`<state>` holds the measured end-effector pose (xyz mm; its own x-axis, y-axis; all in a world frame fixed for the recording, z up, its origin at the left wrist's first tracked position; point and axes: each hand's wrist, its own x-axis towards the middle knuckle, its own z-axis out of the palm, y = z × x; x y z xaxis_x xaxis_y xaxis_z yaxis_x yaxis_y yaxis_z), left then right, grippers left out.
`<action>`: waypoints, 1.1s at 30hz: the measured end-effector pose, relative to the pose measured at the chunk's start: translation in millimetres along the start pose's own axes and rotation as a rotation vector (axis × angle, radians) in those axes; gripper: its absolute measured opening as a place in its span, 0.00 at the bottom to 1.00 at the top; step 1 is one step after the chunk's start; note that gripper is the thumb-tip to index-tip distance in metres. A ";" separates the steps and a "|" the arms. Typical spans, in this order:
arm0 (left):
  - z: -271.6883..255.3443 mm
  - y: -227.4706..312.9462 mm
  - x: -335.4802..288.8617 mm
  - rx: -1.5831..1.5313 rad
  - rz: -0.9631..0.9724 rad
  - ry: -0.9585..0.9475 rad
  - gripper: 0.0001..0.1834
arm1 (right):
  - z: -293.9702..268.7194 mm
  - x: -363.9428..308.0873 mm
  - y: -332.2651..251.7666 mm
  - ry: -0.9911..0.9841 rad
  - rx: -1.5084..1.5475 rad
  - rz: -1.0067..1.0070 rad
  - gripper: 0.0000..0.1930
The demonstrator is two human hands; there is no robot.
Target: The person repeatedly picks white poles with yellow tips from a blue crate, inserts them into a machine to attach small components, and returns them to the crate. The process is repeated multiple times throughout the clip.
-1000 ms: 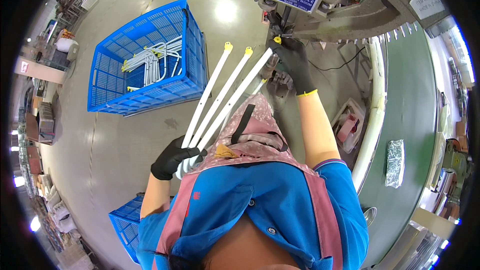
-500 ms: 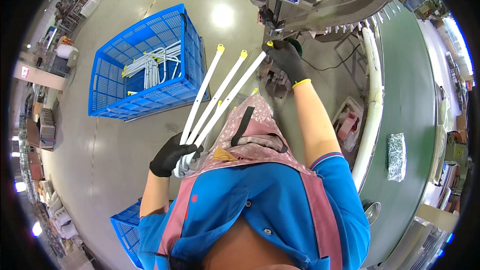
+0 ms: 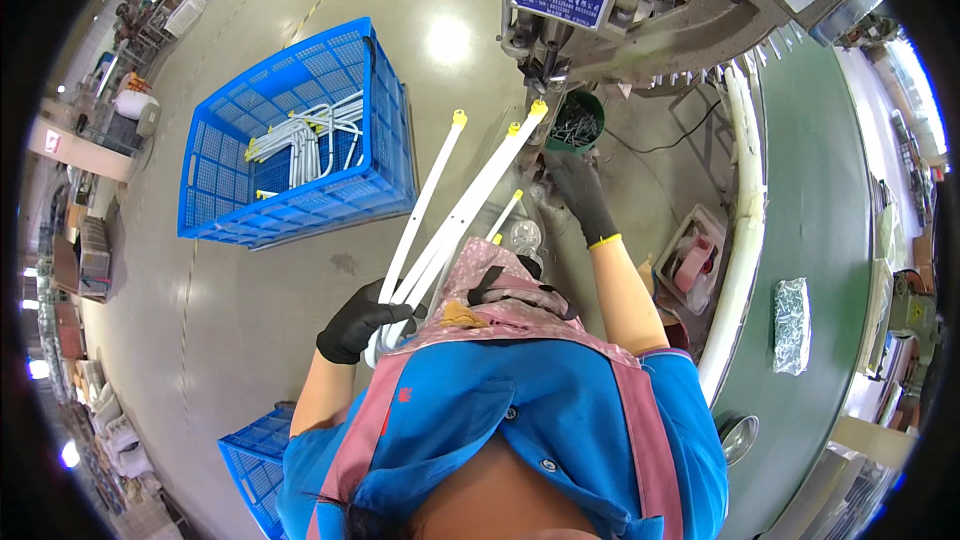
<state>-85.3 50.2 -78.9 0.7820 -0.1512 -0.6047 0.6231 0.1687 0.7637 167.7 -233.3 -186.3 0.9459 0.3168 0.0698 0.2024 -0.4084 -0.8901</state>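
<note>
One blue crate (image 3: pixel 388 140) stands on the floor at the left, with bent white tubing (image 3: pixel 310 145) heaped inside. Next to the right, the black-gloved left hand (image 3: pixel 355 325) is closed round the gathered lower ends of several white tubes (image 3: pixel 462 213), which fan upward in front of the pink apron (image 3: pixel 522 312); their yellow tips (image 3: pixel 513 129) point toward the machine (image 3: pixel 640 50). They look thin, light and stiff, likely with a smooth coat that could slide in a glove, so a grip round the lower bends seems sound, and a second hold near the tips would steady the long free ends. Farther right, the black-gloved right hand (image 3: pixel 582 190) is beside a green bucket (image 3: pixel 585 99) of small metal pins (image 3: pixel 577 127); dark glove against dark surroundings, I cannot tell whether its fingers are spread or pinching anything. At the far right, a shiny bag (image 3: pixel 791 325) lies on the green worktop (image 3: pixel 820 190).
</note>
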 end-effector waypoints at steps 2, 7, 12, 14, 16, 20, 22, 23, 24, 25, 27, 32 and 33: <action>2.1 1.5 2.1 -0.008 0.012 -0.038 0.22 | 0.6 -13.4 13.1 0.055 -0.025 -0.033 0.17; 7.7 5.9 -2.7 -0.011 0.094 -0.045 0.23 | 1.0 -33.0 29.2 0.008 0.026 0.122 0.13; 13.8 21.0 -8.8 -0.037 0.181 0.086 0.25 | 22.4 -42.7 31.8 -0.096 0.284 0.233 0.12; 14.9 33.9 -15.2 -0.062 0.273 0.151 0.25 | 34.9 -46.8 34.4 -0.133 0.358 0.189 0.14; 15.8 47.9 -22.8 -0.069 0.393 0.178 0.26 | 43.8 -51.3 38.1 -0.191 0.382 0.114 0.15; 18.1 57.0 -44.1 -0.081 0.556 0.327 0.24 | 50.5 -60.3 40.1 -0.373 0.125 -0.065 0.14; 16.3 52.9 -46.0 -0.094 0.633 0.416 0.23 | 53.6 -66.9 34.7 -0.463 0.159 -0.063 0.14; 13.6 50.3 -46.5 -0.111 0.673 0.484 0.23 | 56.5 -70.4 29.6 -0.519 0.215 0.031 0.15; 10.0 48.3 -46.7 -0.130 0.687 0.505 0.23 | 60.5 -72.6 22.8 -0.571 0.285 0.032 0.15; 7.7 45.7 -45.4 -0.152 0.700 0.523 0.23 | 65.5 -73.2 15.2 -0.618 0.334 0.094 0.16; 6.9 41.0 -40.9 -0.174 0.836 0.549 0.24 | 74.7 -78.2 -2.4 -0.612 0.380 0.198 0.16; 7.0 17.5 -63.1 -0.386 0.965 0.644 0.24 | 113.9 -70.4 -63.1 -0.894 0.333 0.192 0.19; 3.2 9.5 -77.7 -0.423 0.952 0.672 0.24 | 129.6 -70.9 -80.6 -0.966 0.323 0.182 0.19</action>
<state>-140.2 60.5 -23.9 0.6997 0.7120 0.0593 -0.3388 0.2577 0.9049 51.4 -112.0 -177.8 0.3201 0.8834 -0.3423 -0.1358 -0.3148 -0.9394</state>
